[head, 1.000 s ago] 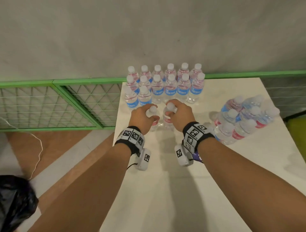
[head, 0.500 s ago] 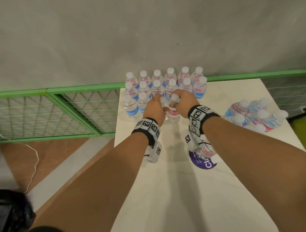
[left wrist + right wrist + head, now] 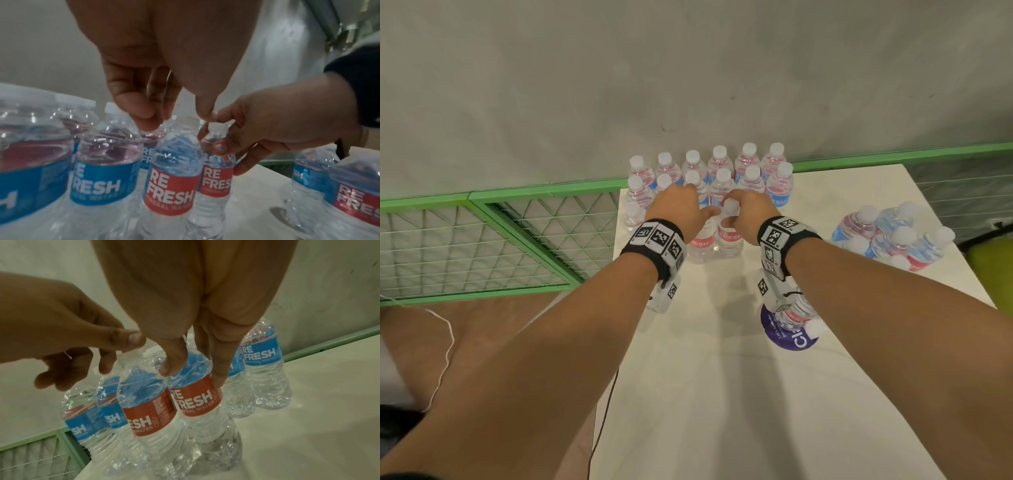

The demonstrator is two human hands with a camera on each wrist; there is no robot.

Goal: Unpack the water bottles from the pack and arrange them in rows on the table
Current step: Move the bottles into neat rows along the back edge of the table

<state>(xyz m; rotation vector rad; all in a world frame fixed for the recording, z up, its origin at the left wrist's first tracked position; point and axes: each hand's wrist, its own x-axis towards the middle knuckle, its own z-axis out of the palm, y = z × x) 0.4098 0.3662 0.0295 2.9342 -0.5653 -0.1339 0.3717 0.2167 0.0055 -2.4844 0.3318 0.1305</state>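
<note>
Two red-labelled bottles are seen upright side by side on the white worktop [image 3: 722, 394], at the near edge of the standing rows and right of two blue-labelled bottles in that near row. The left red bottle [image 3: 700, 245] and the right red bottle [image 3: 730, 236] appear to touch at the shoulders.

The left hand [image 3: 677, 214] is held over the left red bottle. In the left wrist view its fingers [image 3: 135, 107] are curved downward and parted, with the thumb tip near the cap; whether the cap is actually pinched cannot be told, and the grip reads as loosened and spread.

The right hand [image 3: 751, 214] is placed on the right red bottle. In the right wrist view the thumb is seen on the clear shoulder and a straight finger [image 3: 221, 369] reaches down to the top of the red label; in the left wrist view the neck below the cap is seen pinched between thumb and fingers. The grip is thus a light pinch on the neck.

Behind them, two full rows of capped bottles [image 3: 719, 171] are stood against the grey wall [image 3: 688, 68]. The shrink-wrapped pack [image 3: 893, 236], some bottles inside, is seen at the right of the worktop. One bottle [image 3: 799, 315] lies on its side over a purple round sticker [image 3: 791, 339], below the right wrist.
</note>
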